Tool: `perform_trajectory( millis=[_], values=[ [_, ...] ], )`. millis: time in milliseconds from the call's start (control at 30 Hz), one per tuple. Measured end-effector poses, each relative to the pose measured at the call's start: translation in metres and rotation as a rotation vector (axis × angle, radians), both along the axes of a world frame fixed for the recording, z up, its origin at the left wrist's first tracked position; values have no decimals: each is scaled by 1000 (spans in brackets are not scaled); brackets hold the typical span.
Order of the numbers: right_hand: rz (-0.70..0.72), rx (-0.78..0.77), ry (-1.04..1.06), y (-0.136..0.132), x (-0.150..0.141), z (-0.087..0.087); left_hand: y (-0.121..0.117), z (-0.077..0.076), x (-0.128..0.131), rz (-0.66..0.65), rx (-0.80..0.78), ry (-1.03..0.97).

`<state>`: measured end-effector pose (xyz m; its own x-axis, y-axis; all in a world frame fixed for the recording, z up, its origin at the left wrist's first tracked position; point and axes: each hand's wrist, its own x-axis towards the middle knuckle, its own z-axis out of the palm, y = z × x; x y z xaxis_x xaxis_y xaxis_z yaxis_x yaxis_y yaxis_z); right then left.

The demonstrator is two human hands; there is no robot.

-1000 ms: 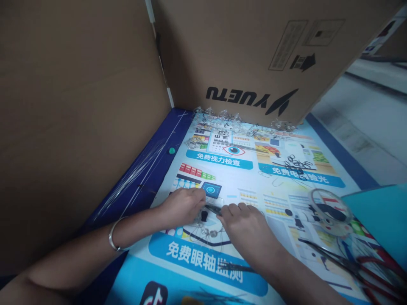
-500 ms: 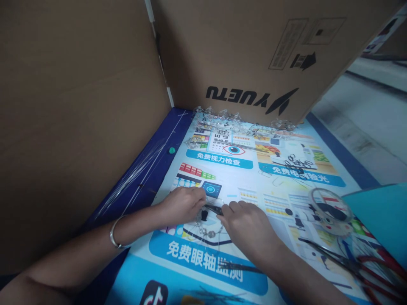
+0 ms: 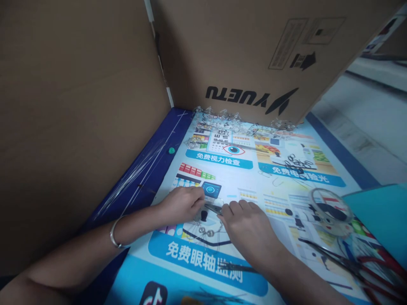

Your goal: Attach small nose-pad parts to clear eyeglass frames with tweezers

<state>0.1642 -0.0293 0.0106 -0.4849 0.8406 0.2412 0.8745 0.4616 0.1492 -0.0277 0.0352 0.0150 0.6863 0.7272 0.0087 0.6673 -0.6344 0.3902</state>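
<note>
My left hand, a bracelet on its wrist, has its fingers pinched on a thin wire piece with clear beads. The beads hang below the fingers, over the printed mat. My right hand is wrapped round a pair of pliers. Their jaws point left, to the fingertips of my left hand, and the handles are mostly hidden in my palm. Whether the jaws grip the wire is too small to tell.
Cardboard walls stand at the left and back. Along the back lie several beaded wire pieces. Loose wires lie at left, small black loops at right. Red-handled scissors and a tape roll lie right.
The beaded wire piece has turned slightly, and its beads hang a little differently below my fingers. Both hands stay almost in place, the pliers still in my right hand.
</note>
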Motion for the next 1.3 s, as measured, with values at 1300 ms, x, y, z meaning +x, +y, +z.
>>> perform_trajectory(
  millis=[1300],
  values=[
    [10,60,-25,1,-3,1,3,-4,1,4,-19,4]
  ],
)
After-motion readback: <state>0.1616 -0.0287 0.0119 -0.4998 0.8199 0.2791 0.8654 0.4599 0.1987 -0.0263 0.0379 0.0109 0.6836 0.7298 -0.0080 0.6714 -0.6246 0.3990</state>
